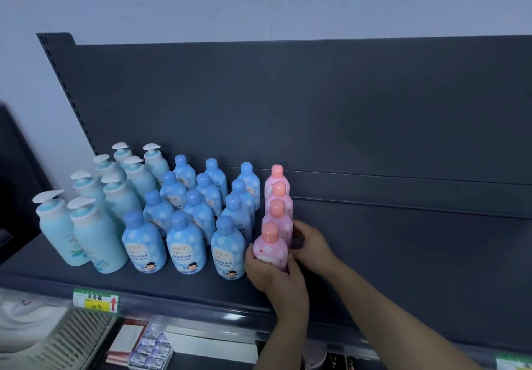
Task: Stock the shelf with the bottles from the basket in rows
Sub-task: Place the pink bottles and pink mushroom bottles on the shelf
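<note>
A front pink bottle (pixel 270 247) with a salmon cap stands upright on the dark grey shelf (pixel 403 254), at the head of a row of pink bottles (pixel 278 197) running back toward the rear panel. My left hand (pixel 273 279) grips its lower body from the left and front. My right hand (pixel 312 247) wraps round the right side of that bottle and of the one behind it. Left of this row stand three rows of blue bottles (pixel 187 243). Further left are two rows of pale turquoise pump bottles (pixel 98 240). The basket is out of view.
The shelf's right half is bare dark metal up to the rear panel (pixel 345 110). A price tag (pixel 96 300) sits on the front edge rail. Below are a white slatted tray (pixel 66 341) and small boxed goods (pixel 152 349) on a lower shelf.
</note>
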A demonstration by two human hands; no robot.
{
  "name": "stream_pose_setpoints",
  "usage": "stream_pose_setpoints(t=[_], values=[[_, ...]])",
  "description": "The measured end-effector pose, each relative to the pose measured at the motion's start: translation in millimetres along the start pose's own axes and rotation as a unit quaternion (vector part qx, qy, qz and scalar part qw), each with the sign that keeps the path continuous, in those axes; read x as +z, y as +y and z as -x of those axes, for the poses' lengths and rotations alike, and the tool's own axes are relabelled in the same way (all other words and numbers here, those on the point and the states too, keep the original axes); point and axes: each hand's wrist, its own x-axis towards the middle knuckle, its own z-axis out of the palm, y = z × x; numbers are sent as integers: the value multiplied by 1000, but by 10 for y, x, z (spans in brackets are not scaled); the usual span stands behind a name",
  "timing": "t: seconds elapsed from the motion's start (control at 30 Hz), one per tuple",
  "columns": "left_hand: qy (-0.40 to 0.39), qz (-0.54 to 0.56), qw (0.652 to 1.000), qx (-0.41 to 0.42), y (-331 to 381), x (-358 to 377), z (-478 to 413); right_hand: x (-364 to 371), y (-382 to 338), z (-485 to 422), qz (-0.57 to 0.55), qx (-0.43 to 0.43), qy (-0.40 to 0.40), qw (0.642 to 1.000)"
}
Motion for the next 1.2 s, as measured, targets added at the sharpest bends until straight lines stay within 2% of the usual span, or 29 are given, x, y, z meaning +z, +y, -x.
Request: stream_pose_setpoints(t=[0.1, 0.17, 0.23, 0.33, 0.4, 0.43, 0.53, 0.6, 0.8, 0.97, 1.2], values=[[1, -16, 1000, 9, 13, -17, 3, -14, -53, 31, -1, 3, -8, 1000], [-1, -37, 998, 51, 102, -66, 110, -44, -84, 77, 4, 5, -20, 1000], [-21, -58, 984, 165, 266, -150, 266, -104, -111, 120, 21, 7, -5, 1000], [-57, -70, 936, 340, 602, -201, 170, -292, -343, 141, 148, -29, 112, 982], [-47, -158, 900, 404, 986, -85, -174, -447, -691, 158, 239, -104, 203, 944], [-40, -226, 874, 428, 1201, -1, -368, -526, -899, 173, 290, -144, 246, 913], [-39, -363, 790, 493, 1709, 240, -777, -777, -1467, 227, 451, -235, 358, 783], [-36, -373, 766, 521, 1881, 345, -843, -949, -1698, 274, 511, -238, 390, 728], [-77, -330, 757, 559, 2088, 617, -414, -1340, -1825, 695, 574, -163, 469, 651], [-167, -246, 774, 559, 2110, 907, 343, -1718, -1620, 1408, 612, -76, 512, 598], [-300, -144, 749, 573, 2092, 1153, 1661, -2282, -1195, 2588, 644, 60, 556, 522]])
